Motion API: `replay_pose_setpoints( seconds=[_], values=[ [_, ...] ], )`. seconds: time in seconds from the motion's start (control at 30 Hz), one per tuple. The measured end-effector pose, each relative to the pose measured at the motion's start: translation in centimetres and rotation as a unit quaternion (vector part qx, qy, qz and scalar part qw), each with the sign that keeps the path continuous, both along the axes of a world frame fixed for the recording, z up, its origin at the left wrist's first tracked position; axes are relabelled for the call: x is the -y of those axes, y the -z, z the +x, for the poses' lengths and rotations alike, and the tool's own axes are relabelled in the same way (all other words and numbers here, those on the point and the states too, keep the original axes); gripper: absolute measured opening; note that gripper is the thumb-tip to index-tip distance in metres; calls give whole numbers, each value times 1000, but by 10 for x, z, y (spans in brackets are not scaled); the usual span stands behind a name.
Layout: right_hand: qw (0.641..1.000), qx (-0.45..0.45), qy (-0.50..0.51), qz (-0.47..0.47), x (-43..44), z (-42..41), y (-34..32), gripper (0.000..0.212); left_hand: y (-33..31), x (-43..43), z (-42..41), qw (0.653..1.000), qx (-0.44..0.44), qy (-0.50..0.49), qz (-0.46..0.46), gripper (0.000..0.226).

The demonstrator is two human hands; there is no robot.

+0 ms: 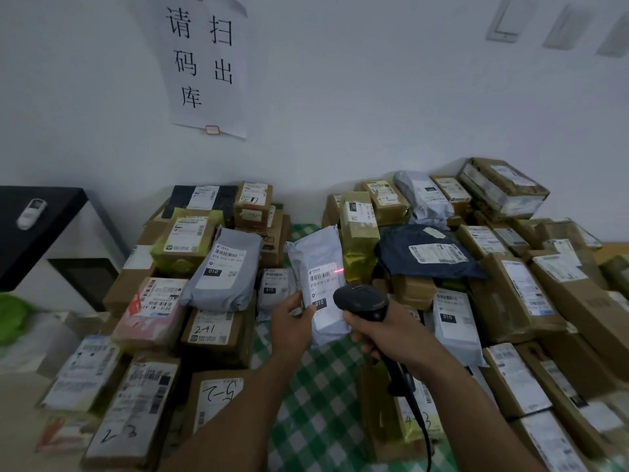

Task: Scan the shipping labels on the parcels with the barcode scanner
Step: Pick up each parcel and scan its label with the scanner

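Tablecloth [316,420], scanner [362,299] near parcel [316,260] (both held)

Wall notice [207,63]: top margin cut by the frame's upper edge. Wall plates [507,18] at upper right: blurred, the outermost cropped, type not determinable.

Grey parcel [318,264]: lower left edge covered by the left hand [292,321], whose fingers behind it are out of sight. Lower right corner masked by the scanner [364,299] head. Fine print on its label [321,284] is too small to read.

Scanner grip enclosed in the right hand [381,335]; cable [422,427] leaves at the bottom edge. Both forearms are cut off there.

Green object [10,315] at the left edge: cropped, unidentifiable. White device [31,212] on the black cabinet [41,240]: too blurred to name.

Cartons [551,441] along the right and bottom edges — cropped, labels smeared. Checked cloth [313,403] — mostly buried under parcels.
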State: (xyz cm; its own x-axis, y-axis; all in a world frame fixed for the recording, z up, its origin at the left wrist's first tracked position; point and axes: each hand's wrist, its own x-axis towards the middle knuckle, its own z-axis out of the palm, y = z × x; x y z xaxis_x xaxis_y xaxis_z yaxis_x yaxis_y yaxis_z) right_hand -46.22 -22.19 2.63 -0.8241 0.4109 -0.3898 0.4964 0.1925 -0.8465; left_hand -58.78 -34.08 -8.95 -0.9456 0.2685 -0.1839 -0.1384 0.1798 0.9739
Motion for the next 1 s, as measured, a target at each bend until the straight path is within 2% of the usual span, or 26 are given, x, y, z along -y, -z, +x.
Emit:
replay_pose_setpoints(
  seconds=[0.3, 0.57, 0.67, 0.77, 0.87, 1.0],
  values=[
    [1000, 0, -6, -12, -1, -3, 1, 34, 6, 3, -3, 1000, 9, -2, 19, 35],
    [998, -23, 17, -50, -5, -2, 12, 34, 15, 13, -5, 997, 69, -20, 33, 35],
    [998, -22, 31, -53, -9, -3, 19, 32, 32, 22, -11, 998, 56, 19, -25, 31],
    [996, -34, 38, -70, -10, -4, 24, 23, 52, 29, -20, 986, 43, 77, -141, 26],
    [996, -23, 38, -75, -12, -9, 33, 24, 69, 32, -29, 963, 53, 116, -237, 16],
    [996, -2, 41, -81, -14, -17, 48, 22, 84, 27, -32, 914, 44, 176, -363, 25]
  ],
)
